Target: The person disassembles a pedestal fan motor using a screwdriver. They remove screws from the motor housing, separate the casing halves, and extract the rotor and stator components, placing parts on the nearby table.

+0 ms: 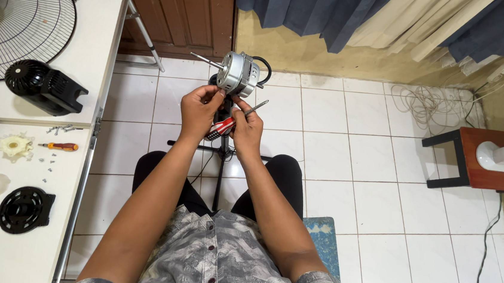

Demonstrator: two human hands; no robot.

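A room in a home, used as an informal repair corner: white tiled floor (348, 143), wooden door (178, 10), blue and cream curtains (358, 15). A white folding table (92, 45) carries fan parts, with a wire fan guard (18, 27) at its far left corner.

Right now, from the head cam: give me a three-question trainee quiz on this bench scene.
1. True or false: the fan motor lies on the white table.
2. Which hand holds the screwdriver with the striped handle?
3. What lies nearest the small orange screwdriver? A) loose screws B) coiled cable C) red stool

Key: 1 false, both hands hold it up over the floor. 2 the right hand; the left hand grips the motor. 3 A.
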